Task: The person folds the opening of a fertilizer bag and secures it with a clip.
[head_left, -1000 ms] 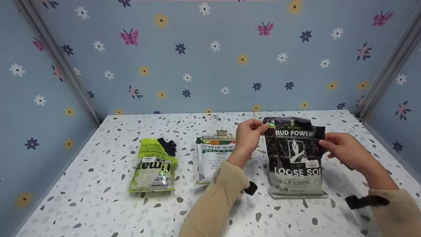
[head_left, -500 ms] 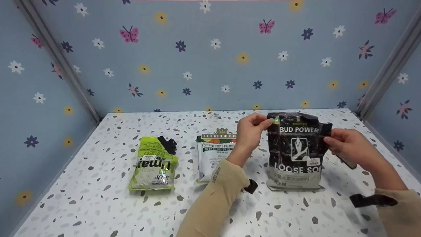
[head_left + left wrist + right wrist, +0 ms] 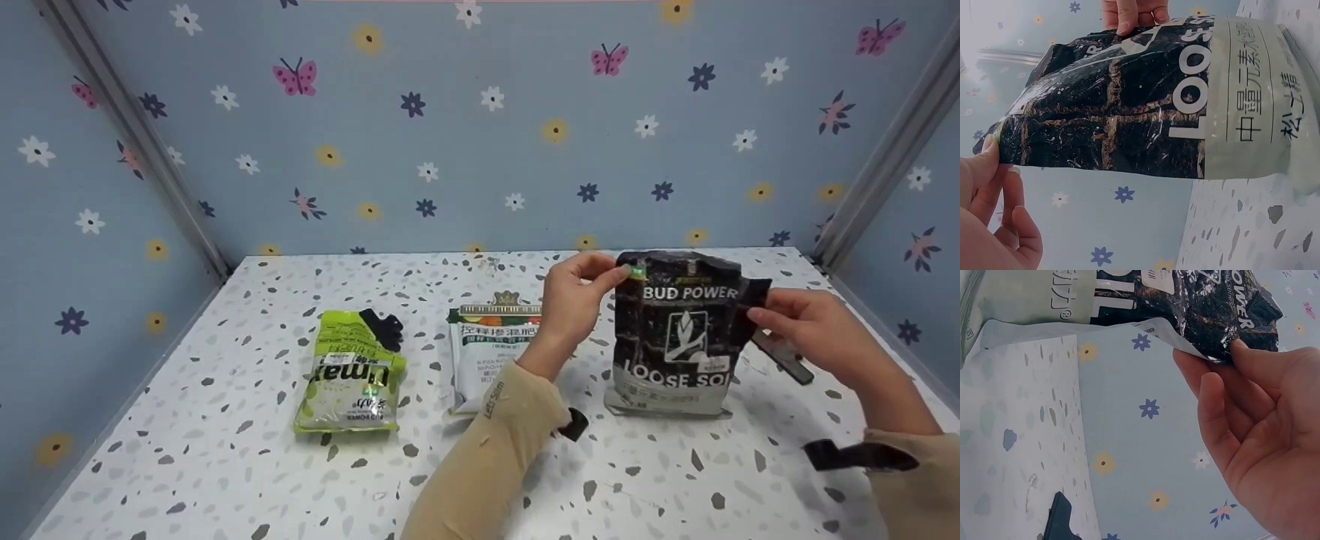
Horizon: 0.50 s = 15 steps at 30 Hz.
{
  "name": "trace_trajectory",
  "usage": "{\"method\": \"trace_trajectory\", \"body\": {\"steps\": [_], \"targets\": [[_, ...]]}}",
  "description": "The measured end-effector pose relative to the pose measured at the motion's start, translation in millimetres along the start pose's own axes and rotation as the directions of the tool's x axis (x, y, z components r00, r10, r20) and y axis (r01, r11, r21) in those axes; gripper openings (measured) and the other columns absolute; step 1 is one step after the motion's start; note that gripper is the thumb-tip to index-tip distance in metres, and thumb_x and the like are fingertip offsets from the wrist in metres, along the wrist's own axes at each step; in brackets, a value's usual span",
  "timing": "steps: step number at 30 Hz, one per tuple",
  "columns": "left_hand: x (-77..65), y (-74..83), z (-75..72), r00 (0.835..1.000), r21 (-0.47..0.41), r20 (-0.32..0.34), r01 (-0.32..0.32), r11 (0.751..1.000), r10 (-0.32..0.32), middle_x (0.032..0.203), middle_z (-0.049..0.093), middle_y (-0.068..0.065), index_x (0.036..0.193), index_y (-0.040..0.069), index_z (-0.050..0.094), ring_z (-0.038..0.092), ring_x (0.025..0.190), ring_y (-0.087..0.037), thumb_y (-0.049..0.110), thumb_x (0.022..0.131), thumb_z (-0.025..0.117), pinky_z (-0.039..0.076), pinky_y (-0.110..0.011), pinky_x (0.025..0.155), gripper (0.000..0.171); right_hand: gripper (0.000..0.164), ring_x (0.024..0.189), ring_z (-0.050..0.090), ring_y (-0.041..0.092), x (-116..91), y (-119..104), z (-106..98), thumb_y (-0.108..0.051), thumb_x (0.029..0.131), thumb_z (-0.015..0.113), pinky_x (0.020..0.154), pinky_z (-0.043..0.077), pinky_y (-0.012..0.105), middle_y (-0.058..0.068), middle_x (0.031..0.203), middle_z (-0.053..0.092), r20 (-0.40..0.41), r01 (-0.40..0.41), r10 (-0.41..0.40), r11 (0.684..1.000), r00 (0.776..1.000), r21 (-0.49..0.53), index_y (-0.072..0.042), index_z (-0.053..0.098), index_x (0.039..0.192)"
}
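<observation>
Both of my hands hold a black and grey fertilizer bag [image 3: 675, 337] printed "BUD POWER" by its upper corners. My left hand [image 3: 574, 300] pinches the left corner between thumb and fingers, over a small green label. At the other side my right hand [image 3: 806, 326] pinches the folded right corner. The bag is upright, front towards me; whether its bottom touches the table I cannot tell. In the right wrist view, thumb and fingers of the right hand [image 3: 1264, 410] grip the bag's crumpled edge.
A green fertilizer bag [image 3: 349, 382] with a black piece at its corner lies at left. Near my left forearm is a white bag [image 3: 484, 367] with a gold-crested, piano-key-patterned strip along its top. A dark narrow object [image 3: 784, 360] lies behind my right hand. A flowered wall [image 3: 480, 172] bounds the back.
Both hands have carried the bag slightly to the right and farther back, its lower edge moving away from me. More of the dark narrow object by my right hand shows now.
</observation>
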<state>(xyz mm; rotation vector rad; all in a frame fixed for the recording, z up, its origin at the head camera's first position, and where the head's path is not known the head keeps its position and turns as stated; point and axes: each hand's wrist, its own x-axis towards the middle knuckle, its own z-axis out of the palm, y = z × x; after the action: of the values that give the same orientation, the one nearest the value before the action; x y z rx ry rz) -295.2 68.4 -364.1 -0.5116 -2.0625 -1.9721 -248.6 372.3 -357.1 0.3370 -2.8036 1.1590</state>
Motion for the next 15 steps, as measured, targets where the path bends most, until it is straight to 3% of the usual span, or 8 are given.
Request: {"method": "trace_trajectory", "body": {"steps": [7,12,15], "targets": [[-1.0,3.2,-1.5,0.998,-0.018,0.026,-0.050,0.999,0.050,0.083,0.067,0.007,0.091,0.013,0.075,0.061,0.082,-0.008,0.021,0.090,0.076,0.045,-0.027,0.074,0.008,0.018,0.071,0.066,0.008,-0.5,0.7,-5.2,-0.005,0.101,0.058,0.061,0.054,0.026,-0.003,0.091,0.071,-0.016,0.051,-0.051,0.998,0.999,0.027,0.010,0.067,0.103],[-1.2,2.7,-4.1,0.990,-0.013,0.096,-0.106,0.994,0.107,0.085,0.067,0.007,0.092,0.013,0.074,0.060,0.082,-0.010,0.023,0.091,0.075,0.042,-0.027,0.070,0.010,0.013,0.071,0.065,0.006,-2.3,2.8,-9.4,-0.002,0.098,0.061,0.060,0.051,0.025,-0.005,0.089,0.069,-0.002,0.068,-0.068,0.998,0.998,-0.016,0.007,0.069,0.099],[-1.1,0.1,-5.3,0.986,-0.011,0.127,-0.109,0.994,0.109,0.088,0.067,0.009,0.092,0.014,0.073,0.061,0.084,-0.009,0.025,0.092,0.073,0.042,-0.027,0.071,0.011,0.012,0.072,0.063,0.006,-3.2,3.2,-11.2,-0.004,0.098,0.061,0.061,0.049,0.025,-0.003,0.085,0.067,0.029,0.066,-0.065,0.997,0.997,-0.034,0.004,0.069,0.095]]}}
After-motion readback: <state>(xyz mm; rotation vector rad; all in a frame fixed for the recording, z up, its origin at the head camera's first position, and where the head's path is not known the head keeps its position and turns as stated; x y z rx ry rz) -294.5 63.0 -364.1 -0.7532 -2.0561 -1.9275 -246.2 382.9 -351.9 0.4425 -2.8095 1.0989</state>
